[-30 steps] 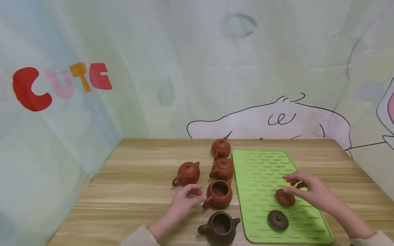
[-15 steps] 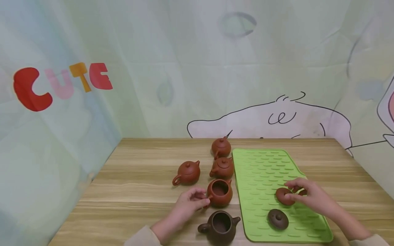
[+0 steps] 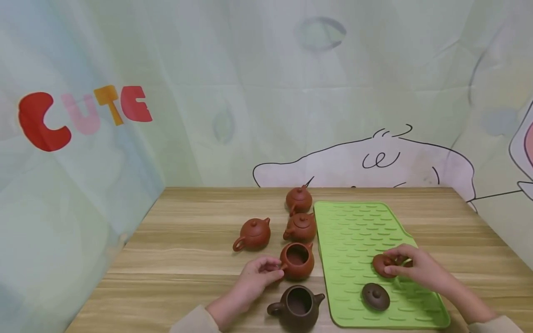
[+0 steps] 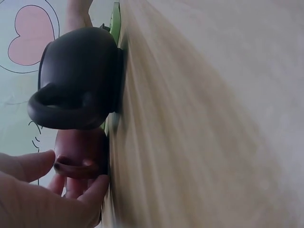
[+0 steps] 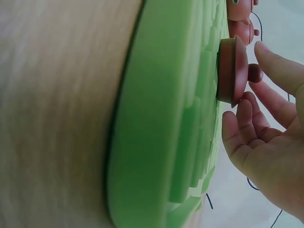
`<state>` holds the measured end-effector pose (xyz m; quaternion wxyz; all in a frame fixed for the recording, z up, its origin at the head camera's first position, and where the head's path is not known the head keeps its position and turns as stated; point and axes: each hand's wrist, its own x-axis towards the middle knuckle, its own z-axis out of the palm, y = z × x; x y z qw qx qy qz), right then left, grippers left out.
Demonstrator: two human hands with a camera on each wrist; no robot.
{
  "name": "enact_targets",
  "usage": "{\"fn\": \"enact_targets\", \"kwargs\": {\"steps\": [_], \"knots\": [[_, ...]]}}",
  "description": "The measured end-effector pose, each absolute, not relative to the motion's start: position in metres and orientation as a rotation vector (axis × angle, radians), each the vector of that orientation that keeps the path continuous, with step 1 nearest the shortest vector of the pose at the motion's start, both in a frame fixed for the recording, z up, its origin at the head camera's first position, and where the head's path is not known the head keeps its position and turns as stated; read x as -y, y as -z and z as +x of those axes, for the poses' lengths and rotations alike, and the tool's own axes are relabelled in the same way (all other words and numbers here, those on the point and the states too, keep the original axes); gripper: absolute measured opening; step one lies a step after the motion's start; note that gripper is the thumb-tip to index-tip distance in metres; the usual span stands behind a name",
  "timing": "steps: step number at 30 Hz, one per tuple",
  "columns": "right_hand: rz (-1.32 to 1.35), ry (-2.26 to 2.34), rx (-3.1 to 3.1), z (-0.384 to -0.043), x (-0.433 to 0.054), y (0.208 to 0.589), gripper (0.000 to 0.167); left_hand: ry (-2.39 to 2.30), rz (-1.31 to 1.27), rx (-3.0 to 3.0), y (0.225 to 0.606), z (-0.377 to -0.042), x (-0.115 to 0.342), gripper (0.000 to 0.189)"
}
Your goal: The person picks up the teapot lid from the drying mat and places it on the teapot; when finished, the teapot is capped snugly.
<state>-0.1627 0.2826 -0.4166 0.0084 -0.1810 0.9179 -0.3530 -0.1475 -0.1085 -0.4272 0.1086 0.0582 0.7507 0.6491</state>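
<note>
In the head view, my left hand (image 3: 257, 280) pinches the handle of a lidless reddish-brown teapot (image 3: 307, 266). The left wrist view shows thumb and fingers on either side of that handle (image 4: 78, 170). Over the green mat, my right hand (image 3: 418, 268) is at a reddish-brown lid (image 3: 380, 267) lying knob up. Its thumb and index finger stand either side of the knob (image 5: 255, 72), with a small gap at the thumb in the right wrist view. A dark brown lid (image 3: 376, 297) lies nearer on the mat, and a lidless dark brown teapot (image 3: 300, 307) stands left of it.
Three lidded reddish-brown teapots stand farther back: one at the far edge (image 3: 299, 200), one beside the mat (image 3: 301, 227) and one to the left (image 3: 255, 234). The ridged green mat (image 3: 350, 240) covers the right part of the wooden table (image 3: 175, 263). A printed cloth (image 3: 208, 92) hangs behind.
My left hand has moved right onto the reddish-brown teapot's handle. My right hand has come lower, its thumb and index finger closing in around the lid's knob.
</note>
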Motion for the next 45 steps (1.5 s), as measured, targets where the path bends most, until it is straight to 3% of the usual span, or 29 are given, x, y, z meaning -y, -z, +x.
{"fn": "enact_targets", "kwargs": {"steps": [26, 45], "knots": [[-0.643, 1.133, -2.933, -0.168, -0.281, 0.421, 0.013, -1.98, 0.121, -2.116, 0.427, -0.148, 0.106, 0.025], [-0.789, 1.158, -2.916, -0.182, -0.251, 0.382, 0.014, -1.989, 0.127, -2.081, 0.429, -0.149, 0.107, 0.022]]}}
